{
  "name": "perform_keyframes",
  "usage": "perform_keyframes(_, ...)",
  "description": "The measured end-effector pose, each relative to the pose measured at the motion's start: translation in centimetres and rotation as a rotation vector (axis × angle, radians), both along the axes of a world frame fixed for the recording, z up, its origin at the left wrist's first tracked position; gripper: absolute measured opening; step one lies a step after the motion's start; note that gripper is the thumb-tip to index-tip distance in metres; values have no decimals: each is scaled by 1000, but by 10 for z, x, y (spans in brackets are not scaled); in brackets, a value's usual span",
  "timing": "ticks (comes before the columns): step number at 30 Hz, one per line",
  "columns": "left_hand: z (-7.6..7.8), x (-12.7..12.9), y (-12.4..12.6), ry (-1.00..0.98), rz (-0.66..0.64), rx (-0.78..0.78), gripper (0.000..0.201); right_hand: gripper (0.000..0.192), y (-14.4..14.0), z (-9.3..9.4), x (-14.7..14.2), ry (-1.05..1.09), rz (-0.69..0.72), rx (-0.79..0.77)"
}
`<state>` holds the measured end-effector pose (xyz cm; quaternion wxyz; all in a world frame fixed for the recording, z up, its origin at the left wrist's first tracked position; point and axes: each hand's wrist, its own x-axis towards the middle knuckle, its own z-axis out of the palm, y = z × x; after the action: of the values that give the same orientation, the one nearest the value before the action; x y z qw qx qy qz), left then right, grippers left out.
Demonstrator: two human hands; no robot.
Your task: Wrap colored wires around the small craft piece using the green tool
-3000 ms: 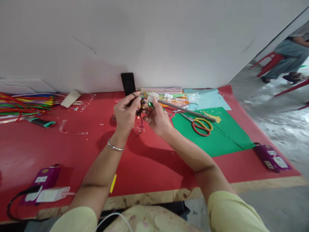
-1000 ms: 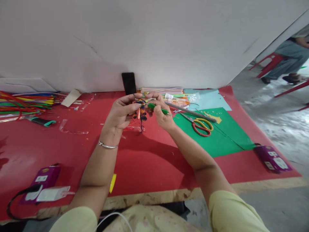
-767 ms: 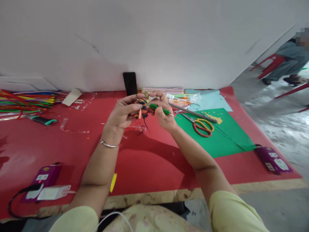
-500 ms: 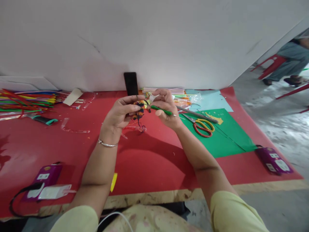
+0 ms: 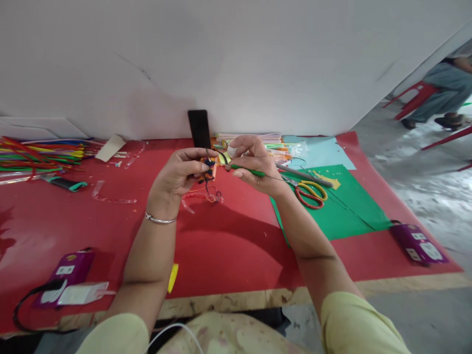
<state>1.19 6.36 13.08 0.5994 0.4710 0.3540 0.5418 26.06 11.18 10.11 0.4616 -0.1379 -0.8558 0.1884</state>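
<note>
Above the middle of the red table, my left hand [image 5: 175,172] pinches a small crocheted piece [image 5: 209,167] in dark blue and orange yarn. Loose yarn tails [image 5: 212,196] dangle beneath it. My right hand [image 5: 260,164] is closed around a green-handled crochet hook [image 5: 249,170], its front end pointing left at the piece. A dark strand [image 5: 222,155] arches between the two hands. The hook's very tip is too small to make out. Behind my left fingers a black phone [image 5: 199,128] leans against the white wall.
Scissors [image 5: 309,193] with red and yellow handles lie on a green sheet [image 5: 346,196] at right. Colourful pipe cleaners [image 5: 40,155] and a dark cutter [image 5: 66,183] are at left. Purple boxes [image 5: 420,242] sit near both front corners. A seated person [image 5: 446,86] is far right.
My left hand has shifted slightly left with the crocheted piece, and my right hand slightly right with the hook. The gap between them is a little wider.
</note>
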Motion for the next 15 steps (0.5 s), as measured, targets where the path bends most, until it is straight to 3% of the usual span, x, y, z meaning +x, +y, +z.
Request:
perform_keyframes(5,0,0,-1,1,-13,1,32,46,0,4,0,19,48,-38)
perform_keyframes(10,0,-3,-3,42,-14,-41,32,47,-3,10,-1,92,126,-204)
perform_keyframes(12,-1,0,-4,61,-27,-42,32,51,-7,8,-8,149,145,-371)
perform_keyframes(15,-4,12,-5,55,68,25,35,56,-14,-4,-30,344,158,-787)
